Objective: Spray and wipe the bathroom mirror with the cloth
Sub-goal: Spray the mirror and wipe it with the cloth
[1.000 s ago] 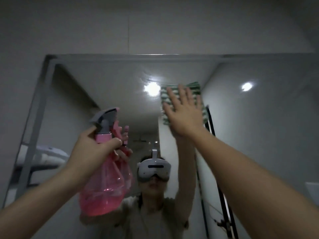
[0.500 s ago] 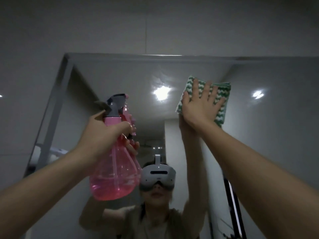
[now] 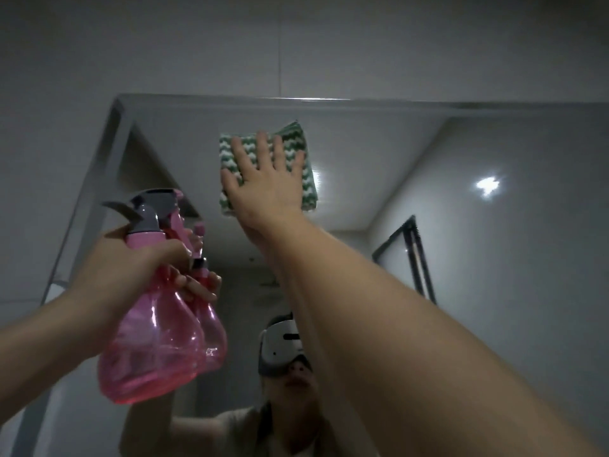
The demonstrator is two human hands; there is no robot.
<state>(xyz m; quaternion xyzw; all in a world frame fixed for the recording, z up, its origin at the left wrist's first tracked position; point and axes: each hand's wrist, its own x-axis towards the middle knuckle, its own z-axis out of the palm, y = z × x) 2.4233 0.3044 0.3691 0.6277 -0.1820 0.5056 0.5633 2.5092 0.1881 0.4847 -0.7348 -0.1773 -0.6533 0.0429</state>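
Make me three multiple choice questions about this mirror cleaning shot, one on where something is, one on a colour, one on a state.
1. Where on the mirror is the cloth?
A. near its top edge
B. at its bottom corner
C. off the glass, on the wall

2. What colour is the spray bottle?
A. blue
B. pink
C. white

3. How does the right hand meet the cloth?
A. bunches it in a fist
B. pinches one corner
C. presses it flat with spread fingers

Answers:
1 A, the cloth sits just under the mirror's upper frame.
2 B, its clear body is pink, gripped by the left hand.
3 C, straight fingers lie across the cloth.
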